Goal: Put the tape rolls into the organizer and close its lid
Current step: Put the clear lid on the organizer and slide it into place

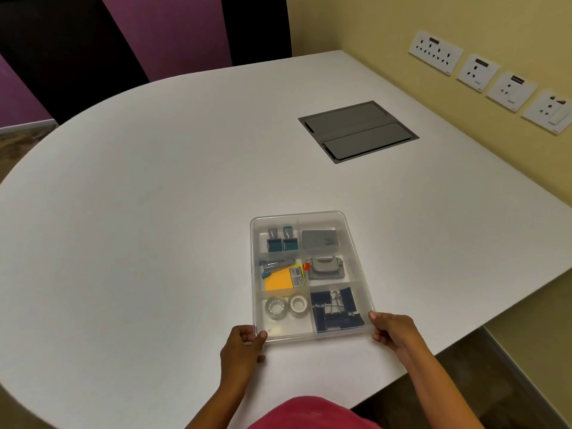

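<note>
A clear plastic organizer [356, 243] lies on the white table in front of me. Its contents look slightly hazy, as if seen through a clear lid lying flat on top. In its near-left compartment sit two tape rolls side by side: a transparent roll [275, 307] and a white roll [298, 304]. My left hand [243, 345] grips the near-left corner, thumb on top. My right hand [391, 331] holds the near-right corner the same way.
Other compartments hold teal binder clips [281, 239], a grey box [319, 239], a stapler with orange sticky notes [280, 278], a hole punch [326, 267] and dark blue binder clips [335, 308]. A grey cable hatch [358, 131] is set in the table farther back. Wall sockets [478, 72] line the right wall.
</note>
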Tool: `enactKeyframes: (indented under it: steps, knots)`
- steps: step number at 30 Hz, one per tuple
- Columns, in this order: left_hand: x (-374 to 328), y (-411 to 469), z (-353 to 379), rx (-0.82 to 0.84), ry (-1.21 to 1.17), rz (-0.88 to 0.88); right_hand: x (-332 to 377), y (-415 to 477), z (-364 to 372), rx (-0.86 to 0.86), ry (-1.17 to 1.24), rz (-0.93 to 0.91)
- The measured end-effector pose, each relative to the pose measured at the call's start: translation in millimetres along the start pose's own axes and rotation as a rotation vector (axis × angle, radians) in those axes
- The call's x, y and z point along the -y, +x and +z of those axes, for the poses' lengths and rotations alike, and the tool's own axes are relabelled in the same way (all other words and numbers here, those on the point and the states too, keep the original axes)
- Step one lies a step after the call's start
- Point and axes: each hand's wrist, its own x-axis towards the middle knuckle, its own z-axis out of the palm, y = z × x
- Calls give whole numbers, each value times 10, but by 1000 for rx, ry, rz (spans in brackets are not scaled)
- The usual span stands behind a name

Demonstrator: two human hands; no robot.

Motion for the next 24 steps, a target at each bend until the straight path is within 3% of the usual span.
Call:
enactKeyframes:
  steps: [8,17,24]
  knots:
    - [30,38,-26,34,-113,-80,69,81,-17,42,-66,100]
    - [15,159,-15,78,32,-106,100,42,-43,81,-33,123]
    - [-35,277,-74,162,84,-179,148,137,-59,99,-169,106]
